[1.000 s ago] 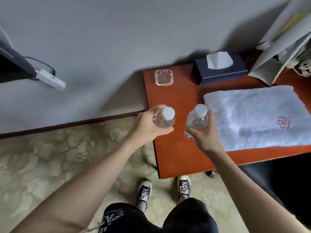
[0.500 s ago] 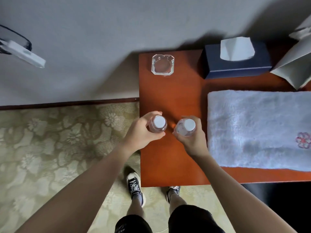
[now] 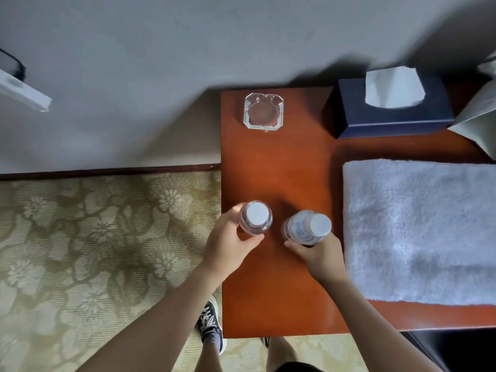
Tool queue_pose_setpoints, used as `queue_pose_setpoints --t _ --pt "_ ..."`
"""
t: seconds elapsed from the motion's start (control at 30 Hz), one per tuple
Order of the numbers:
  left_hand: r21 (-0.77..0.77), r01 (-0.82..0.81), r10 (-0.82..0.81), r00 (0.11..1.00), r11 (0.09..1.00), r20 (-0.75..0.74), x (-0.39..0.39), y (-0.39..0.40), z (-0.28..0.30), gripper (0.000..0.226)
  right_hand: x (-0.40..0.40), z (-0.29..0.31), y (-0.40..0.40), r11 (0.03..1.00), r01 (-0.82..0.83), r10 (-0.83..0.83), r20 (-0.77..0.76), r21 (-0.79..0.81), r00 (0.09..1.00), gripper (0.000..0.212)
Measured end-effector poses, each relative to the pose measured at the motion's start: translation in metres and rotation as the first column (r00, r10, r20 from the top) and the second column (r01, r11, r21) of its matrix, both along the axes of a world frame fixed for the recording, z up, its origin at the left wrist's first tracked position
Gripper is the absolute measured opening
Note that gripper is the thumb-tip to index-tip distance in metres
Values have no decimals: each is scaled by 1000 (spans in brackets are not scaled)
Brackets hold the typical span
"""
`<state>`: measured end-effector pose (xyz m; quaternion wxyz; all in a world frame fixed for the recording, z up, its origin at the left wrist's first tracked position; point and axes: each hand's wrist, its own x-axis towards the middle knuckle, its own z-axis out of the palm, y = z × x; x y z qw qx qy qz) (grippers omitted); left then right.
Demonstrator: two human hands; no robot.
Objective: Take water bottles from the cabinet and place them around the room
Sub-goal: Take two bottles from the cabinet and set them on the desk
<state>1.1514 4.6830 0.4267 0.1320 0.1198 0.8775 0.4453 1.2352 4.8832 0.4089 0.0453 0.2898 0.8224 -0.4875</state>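
Observation:
Two clear water bottles with white caps are seen from above over the left end of a reddish wooden table [image 3: 276,167]. My left hand [image 3: 228,245] grips the left water bottle [image 3: 256,217], which stands about upright near the table's left edge. My right hand [image 3: 319,255] grips the right water bottle [image 3: 308,226], which tilts to the right and shows a blue and white label. The bottles are a short gap apart. Whether their bases touch the table is hidden.
A glass ashtray [image 3: 263,111] sits at the table's far left. A dark blue tissue box [image 3: 391,108] stands behind a folded white towel [image 3: 418,229] to the right. A grey paper bag [image 3: 480,122] is at far right. Patterned carpet [image 3: 94,237] lies to the left.
Both hands have brought the bottles down toward the table's left end and slightly apart. The view has tipped to look more straight down.

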Motion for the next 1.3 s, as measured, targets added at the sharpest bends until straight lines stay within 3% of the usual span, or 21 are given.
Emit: queue_pose_setpoints --t 0.2,0.37,0.5,0.63,0.97,1.3 --pt "0 56 -56 997 998 -50 -44 3 -20 51 -62 -17 -12 985 138 -119 -169 103 978 67" --pt "65 18 -20 999 998 27 -104 16 -15 48 -130 -15 -16 945 284 -235 -265 163 935 73" --pt "50 50 -54 995 998 79 -137 25 -12 57 -152 -16 -4 956 200 -154 -212 214 965 80" --pt "63 50 -56 992 997 112 -144 28 -18 64 -141 -22 9 937 -5 90 -228 350 970 64" --pt "83 -61 56 996 995 63 -158 45 -19 53 -170 -34 7 832 -2 124 -183 554 975 65" --pt "33 -162 161 987 986 25 -158 54 -25 48 -178 -34 7 804 8 118 -172 595 978 71"
